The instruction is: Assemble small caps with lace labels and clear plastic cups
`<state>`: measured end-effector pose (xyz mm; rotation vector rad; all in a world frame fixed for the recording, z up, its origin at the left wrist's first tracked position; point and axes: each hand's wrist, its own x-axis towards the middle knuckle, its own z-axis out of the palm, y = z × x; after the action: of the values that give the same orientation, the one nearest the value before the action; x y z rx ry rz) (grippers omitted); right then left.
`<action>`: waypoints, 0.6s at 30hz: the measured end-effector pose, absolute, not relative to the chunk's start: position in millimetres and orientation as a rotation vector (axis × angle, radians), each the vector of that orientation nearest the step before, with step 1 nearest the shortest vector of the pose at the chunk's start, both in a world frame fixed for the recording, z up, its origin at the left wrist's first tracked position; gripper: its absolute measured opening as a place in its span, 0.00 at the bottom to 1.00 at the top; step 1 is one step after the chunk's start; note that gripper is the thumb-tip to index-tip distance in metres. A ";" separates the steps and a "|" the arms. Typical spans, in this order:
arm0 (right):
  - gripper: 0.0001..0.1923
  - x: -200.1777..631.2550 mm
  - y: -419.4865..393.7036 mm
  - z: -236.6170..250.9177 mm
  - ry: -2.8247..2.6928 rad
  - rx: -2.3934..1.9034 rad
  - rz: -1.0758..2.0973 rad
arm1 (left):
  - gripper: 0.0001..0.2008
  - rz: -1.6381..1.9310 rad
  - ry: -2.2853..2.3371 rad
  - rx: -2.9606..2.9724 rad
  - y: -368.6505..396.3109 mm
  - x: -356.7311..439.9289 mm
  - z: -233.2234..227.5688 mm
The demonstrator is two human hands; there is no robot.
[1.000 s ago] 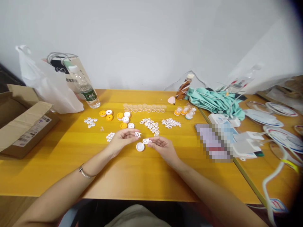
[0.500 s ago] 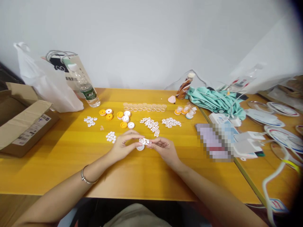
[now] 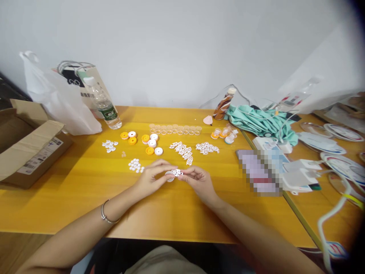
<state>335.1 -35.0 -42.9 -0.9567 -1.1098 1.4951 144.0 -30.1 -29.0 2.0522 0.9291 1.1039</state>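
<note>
On the yellow table [image 3: 85,198] lay four yellow discs [image 3: 132,140] and four white discs [image 3: 152,142] in one group, two heaps of white lattice pieces [image 3: 182,150], two small clusters of white buttons [image 3: 135,166], and one row of clear cups [image 3: 175,129] behind them; a water bottle [image 3: 104,104] stood at the back left. The left hand [image 3: 152,178] and right hand [image 3: 196,179] met fingertip to fingertip above the table's middle, both pinched shut on one white lattice piece [image 3: 177,172] held between them. A white cap [image 3: 170,176] sat just under that piece, at the left fingertips; whether they touched it I could not tell.
</note>
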 end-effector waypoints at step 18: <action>0.12 328.1 -36.4 -45.9 -1.157 -0.953 1.422 | 0.12 1.102 1.096 2.153 -38.0 152.0 -36.9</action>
<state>328.1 -36.4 -45.9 -0.9528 -1.1568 1.4219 152.0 -38.0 -36.9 2.1527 1.0964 1.1018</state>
